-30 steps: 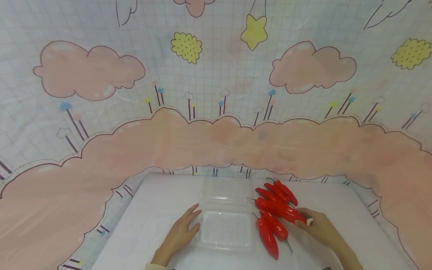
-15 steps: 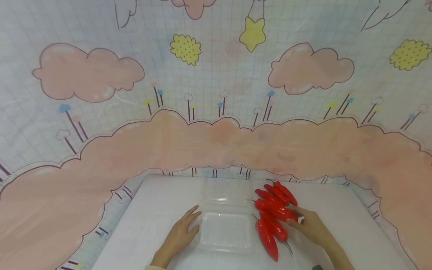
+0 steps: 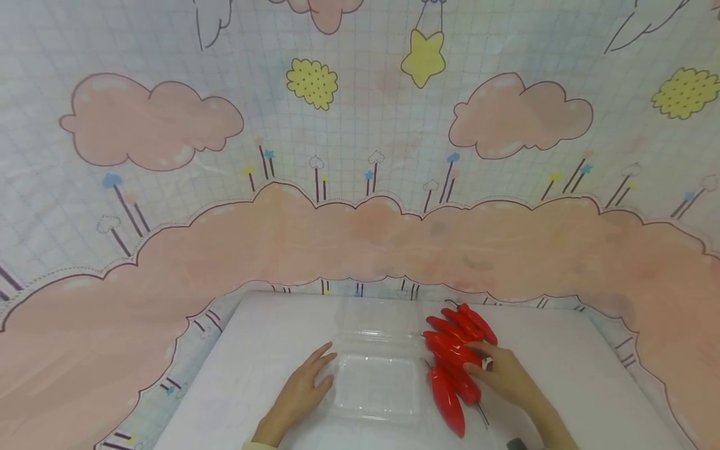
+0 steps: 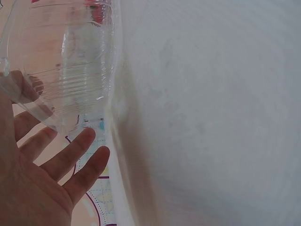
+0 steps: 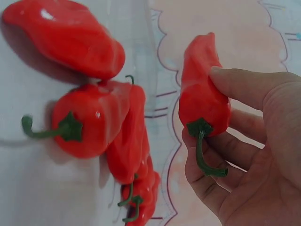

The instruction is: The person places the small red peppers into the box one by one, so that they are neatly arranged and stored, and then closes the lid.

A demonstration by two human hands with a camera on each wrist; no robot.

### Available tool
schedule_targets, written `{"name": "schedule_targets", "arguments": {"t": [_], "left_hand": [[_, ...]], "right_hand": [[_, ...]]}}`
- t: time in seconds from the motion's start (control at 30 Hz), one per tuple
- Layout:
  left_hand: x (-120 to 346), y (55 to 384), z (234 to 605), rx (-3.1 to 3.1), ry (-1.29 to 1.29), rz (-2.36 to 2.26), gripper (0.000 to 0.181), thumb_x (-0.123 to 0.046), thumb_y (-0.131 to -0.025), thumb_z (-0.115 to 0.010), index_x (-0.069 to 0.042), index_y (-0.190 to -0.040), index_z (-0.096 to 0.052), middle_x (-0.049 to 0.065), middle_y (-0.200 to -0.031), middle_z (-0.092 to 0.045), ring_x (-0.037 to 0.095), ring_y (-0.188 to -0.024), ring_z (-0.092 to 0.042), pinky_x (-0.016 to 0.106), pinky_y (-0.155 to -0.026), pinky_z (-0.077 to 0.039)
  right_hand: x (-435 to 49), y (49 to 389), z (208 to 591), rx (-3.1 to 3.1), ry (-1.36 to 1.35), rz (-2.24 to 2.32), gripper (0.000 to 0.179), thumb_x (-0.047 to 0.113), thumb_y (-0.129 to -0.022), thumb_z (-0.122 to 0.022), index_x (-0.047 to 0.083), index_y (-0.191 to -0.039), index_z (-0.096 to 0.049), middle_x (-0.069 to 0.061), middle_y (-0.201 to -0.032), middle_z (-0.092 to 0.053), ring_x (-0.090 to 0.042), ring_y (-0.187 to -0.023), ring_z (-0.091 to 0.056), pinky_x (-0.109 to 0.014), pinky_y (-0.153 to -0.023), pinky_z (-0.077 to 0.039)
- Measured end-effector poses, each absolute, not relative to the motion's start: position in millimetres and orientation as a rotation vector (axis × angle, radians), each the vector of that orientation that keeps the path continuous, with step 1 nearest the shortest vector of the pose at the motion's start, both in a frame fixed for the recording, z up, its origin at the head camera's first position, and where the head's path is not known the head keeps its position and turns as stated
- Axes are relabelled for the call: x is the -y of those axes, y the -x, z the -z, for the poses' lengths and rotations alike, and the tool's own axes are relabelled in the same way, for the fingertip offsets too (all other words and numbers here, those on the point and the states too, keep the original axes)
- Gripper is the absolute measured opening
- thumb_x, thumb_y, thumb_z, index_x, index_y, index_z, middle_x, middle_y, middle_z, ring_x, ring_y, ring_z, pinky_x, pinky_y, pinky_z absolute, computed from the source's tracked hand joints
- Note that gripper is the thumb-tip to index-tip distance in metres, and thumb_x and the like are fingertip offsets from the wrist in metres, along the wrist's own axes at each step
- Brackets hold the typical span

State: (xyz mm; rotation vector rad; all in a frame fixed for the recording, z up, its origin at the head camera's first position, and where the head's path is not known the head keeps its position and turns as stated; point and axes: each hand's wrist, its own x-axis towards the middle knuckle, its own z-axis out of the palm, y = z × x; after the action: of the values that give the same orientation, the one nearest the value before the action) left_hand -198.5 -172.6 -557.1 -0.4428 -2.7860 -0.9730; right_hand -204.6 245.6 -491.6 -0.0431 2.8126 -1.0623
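My right hand (image 3: 502,374) pinches a red chili pepper (image 5: 203,89) between thumb and fingers, its curved green stem pointing back toward the palm. In the head view the held pepper overlaps the other red peppers (image 3: 446,400), which lie in a loose row on the right of the table. My left hand (image 3: 302,385) is at the left side of a clear plastic clamshell box (image 3: 375,415), fingers spread and relaxed. In the left wrist view those fingers reach to the box wall (image 4: 70,84), some of them seen through it. The box's lid (image 3: 377,320) is folded back toward the wall.
Several peppers with green stems (image 5: 70,127) lie close together beside the box's right edge. A white table (image 3: 264,331) bears everything. Behind it hangs a patterned cloth (image 3: 360,240) with pink clouds and stars.
My right hand has moved left with the pepper, further over the row of peppers and closer to the box. The left hand has stayed at the box's side.
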Motion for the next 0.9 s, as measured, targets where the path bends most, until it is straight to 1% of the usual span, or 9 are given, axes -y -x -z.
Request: {"name": "schedule_targets", "arguments": {"t": [0.03, 0.13, 0.27, 0.43, 0.63, 0.8, 0.9], "left_hand": [[173, 198, 557, 2.788, 0.440, 0.975, 0.043, -0.020, -0.092, -0.064, -0.016, -0.135, -0.059, -0.002, -0.154, -0.044, 0.032, -0.132, -0.053, 0.053, -0.106, -0.047], [173, 199, 558, 2.790, 0.443, 0.972, 0.043, -0.020, -0.092, -0.064, -0.016, -0.135, -0.059, -0.004, -0.154, -0.044, 0.031, -0.133, -0.053, 0.053, -0.106, -0.047], [173, 199, 559, 2.786, 0.451, 0.964, 0.043, -0.020, -0.092, -0.064, -0.016, -0.135, -0.058, -0.004, -0.154, -0.043, 0.031, -0.133, -0.053, 0.052, -0.106, -0.047], [173, 199, 559, 2.781, 0.462, 0.972, 0.043, -0.020, -0.092, -0.064, -0.015, -0.135, -0.058, -0.004, -0.155, -0.043, 0.031, -0.133, -0.053, 0.052, -0.106, -0.047], [174, 199, 559, 2.771, 0.458, 0.970, 0.043, -0.020, -0.092, -0.064, -0.015, -0.134, -0.059, -0.002, -0.154, -0.044, 0.031, -0.132, -0.053, 0.051, -0.106, -0.048], [173, 199, 559, 2.771, 0.456, 0.968, 0.043, -0.020, -0.092, -0.064, -0.015, -0.134, -0.059, -0.001, -0.154, -0.044, 0.031, -0.133, -0.053, 0.052, -0.106, -0.048], [173, 199, 559, 2.775, 0.454, 0.967, 0.043, -0.020, -0.092, -0.064, -0.015, -0.135, -0.059, -0.001, -0.154, -0.044, 0.031, -0.133, -0.053, 0.052, -0.105, -0.048]], "right_hand": [[-244, 205, 491, -2.814, 0.056, 1.069, 0.060, 0.036, -0.081, -0.078, 0.012, -0.133, -0.059, 0.000, -0.089, -0.061, -0.015, -0.078, -0.054, -0.023, -0.060, -0.052], [-238, 204, 490, -2.815, 0.050, 1.080, 0.059, 0.033, -0.081, -0.079, 0.012, -0.132, -0.060, 0.001, -0.091, -0.063, -0.015, -0.077, -0.053, -0.023, -0.059, -0.052], [-232, 206, 489, -2.806, 0.024, 1.109, 0.058, 0.032, -0.079, -0.080, 0.015, -0.131, -0.061, 0.001, -0.103, -0.066, -0.015, -0.082, -0.056, -0.025, -0.064, -0.057], [-227, 208, 489, -2.816, 0.078, 1.118, 0.058, 0.033, -0.078, -0.081, 0.016, -0.130, -0.062, -0.001, -0.110, -0.067, -0.014, -0.088, -0.057, -0.029, -0.069, -0.060], [-218, 208, 486, -2.814, 0.103, 1.124, 0.056, 0.032, -0.078, -0.081, 0.018, -0.130, -0.063, 0.001, -0.111, -0.067, -0.015, -0.093, -0.058, -0.032, -0.073, -0.062], [-209, 205, 482, -2.789, 0.105, 1.164, 0.057, 0.030, -0.077, -0.082, 0.018, -0.129, -0.063, 0.000, -0.110, -0.065, -0.016, -0.094, -0.057, -0.032, -0.071, -0.061], [-203, 204, 482, -2.782, 0.105, 1.163, 0.058, 0.031, -0.076, -0.083, 0.019, -0.130, -0.063, 0.000, -0.111, -0.065, -0.017, -0.098, -0.056, -0.034, -0.074, -0.062]]}}
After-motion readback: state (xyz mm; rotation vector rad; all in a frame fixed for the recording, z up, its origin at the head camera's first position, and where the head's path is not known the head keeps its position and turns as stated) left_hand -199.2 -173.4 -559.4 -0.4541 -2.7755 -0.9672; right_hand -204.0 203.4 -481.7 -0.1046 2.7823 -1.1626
